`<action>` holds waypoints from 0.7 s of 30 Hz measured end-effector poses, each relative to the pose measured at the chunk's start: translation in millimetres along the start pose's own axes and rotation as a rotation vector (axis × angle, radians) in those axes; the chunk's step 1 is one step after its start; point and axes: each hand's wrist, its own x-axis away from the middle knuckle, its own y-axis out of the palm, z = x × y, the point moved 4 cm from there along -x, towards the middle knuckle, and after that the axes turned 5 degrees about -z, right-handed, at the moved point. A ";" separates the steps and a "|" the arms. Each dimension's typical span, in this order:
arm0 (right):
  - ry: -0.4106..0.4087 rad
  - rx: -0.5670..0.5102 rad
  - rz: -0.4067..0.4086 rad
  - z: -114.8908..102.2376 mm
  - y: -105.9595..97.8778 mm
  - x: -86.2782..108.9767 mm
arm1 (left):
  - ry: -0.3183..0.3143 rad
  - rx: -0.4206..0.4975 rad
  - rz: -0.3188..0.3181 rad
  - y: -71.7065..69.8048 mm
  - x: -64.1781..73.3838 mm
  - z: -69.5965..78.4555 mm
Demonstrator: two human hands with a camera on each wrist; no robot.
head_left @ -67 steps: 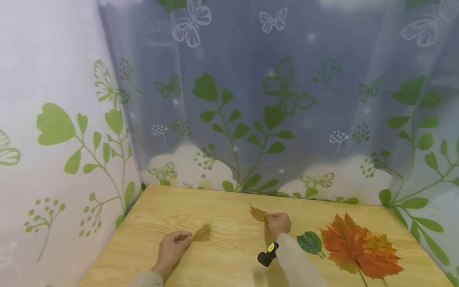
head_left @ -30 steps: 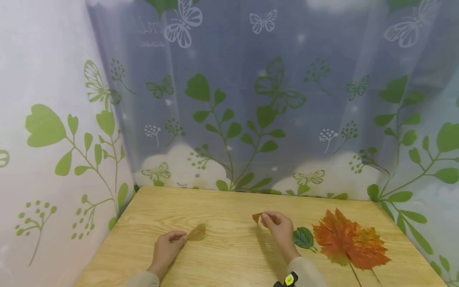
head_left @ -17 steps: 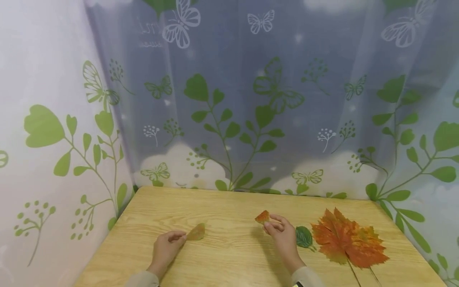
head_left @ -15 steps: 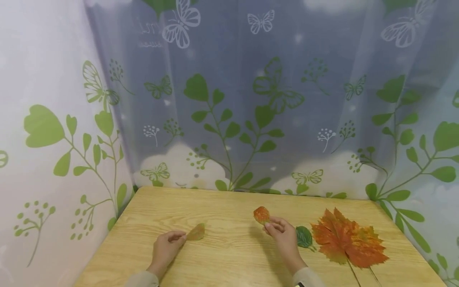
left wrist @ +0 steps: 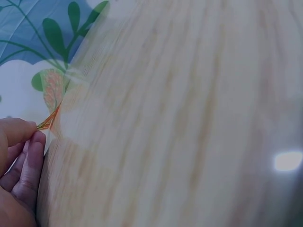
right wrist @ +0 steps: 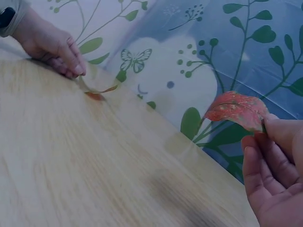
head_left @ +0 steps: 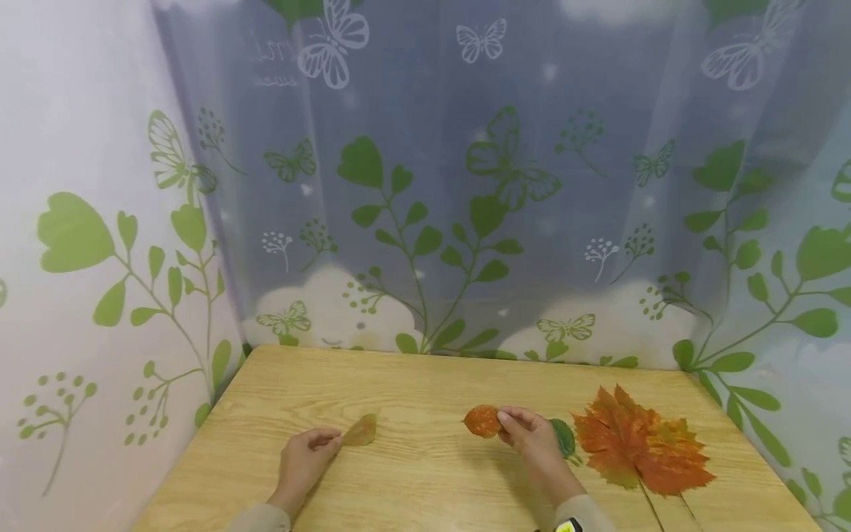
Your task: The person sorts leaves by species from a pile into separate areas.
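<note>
At the left of the table my left hand [head_left: 304, 467] pinches the stem end of a small yellowish-brown leaf [head_left: 361, 431]. The leaf sticks out to the right, low over the wood; its edge shows orange in the left wrist view, beside the fingers [left wrist: 19, 135]. My right hand [head_left: 537, 449] is raised above the table and pinches a small orange-red leaf [head_left: 482, 421] between thumb and fingers. That leaf's speckled red face [right wrist: 236, 109] shows in the right wrist view, tip pointing left. A dark green leaf [head_left: 565, 438] lies just behind the right hand, partly covered by it.
Large orange maple leaves [head_left: 641, 447] with long stems lie overlapped on the right of the wooden table [head_left: 412, 480]. A printed curtain [head_left: 425, 185] with butterflies and plants hangs along the table's back edge and sides.
My right hand has drawn back nearer and turned its leaf over, from the brownish side to the orange-red face. My left hand keeps its pinch on its leaf. The view has shifted slightly right.
</note>
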 end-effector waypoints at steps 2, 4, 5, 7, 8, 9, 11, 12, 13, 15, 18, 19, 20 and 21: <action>0.021 -0.027 -0.006 -0.4 -0.9 -1.6 | 0.001 -0.003 0.001 -0.3 0.0 0.7; 0.042 -0.070 -0.015 -1.2 -2.1 -3.7 | -0.004 0.000 0.009 -0.4 -0.2 1.0; 0.057 -0.088 -0.025 -1.6 -2.9 -4.7 | -0.004 0.000 0.010 -0.4 -0.2 1.0; 0.083 -0.107 -0.047 -2.5 -4.7 -7.0 | -0.005 0.009 0.013 -0.2 -0.3 1.1; 0.094 -0.116 -0.058 -3.0 -5.9 -8.1 | -0.003 0.016 0.013 -0.2 -0.2 1.4; 0.103 -0.122 -0.068 -3.6 -7.2 -8.8 | -0.001 0.021 0.012 0.1 -0.3 1.1; 0.115 -0.119 -0.089 -4.7 -9.8 -9.9 | 0.005 0.027 0.009 0.3 -0.1 1.1; 0.119 -0.112 -0.096 -5.2 -11.1 -10.6 | 0.002 0.030 0.009 0.3 0.1 1.1; 0.123 -0.099 -0.097 -5.9 -12.5 -10.9 | 0.001 0.031 0.009 0.2 0.4 1.0; 0.122 -0.068 -0.088 -7.5 -15.0 -11.2 | -0.001 0.031 0.008 0.0 1.0 1.1; 0.121 0.008 -0.089 -11.5 -18.8 -12.9 | -0.006 0.033 0.006 -0.2 1.8 2.8; 0.119 0.046 -0.090 -12.9 -19.9 -13.6 | -0.007 0.035 0.004 -0.3 1.9 2.8; 0.113 0.086 -0.089 -13.6 -21.2 -14.7 | -0.005 0.035 0.000 -0.5 2.2 2.8; 0.107 0.134 -0.091 -14.4 -22.6 -15.8 | -0.005 0.036 -0.002 -0.7 2.4 2.7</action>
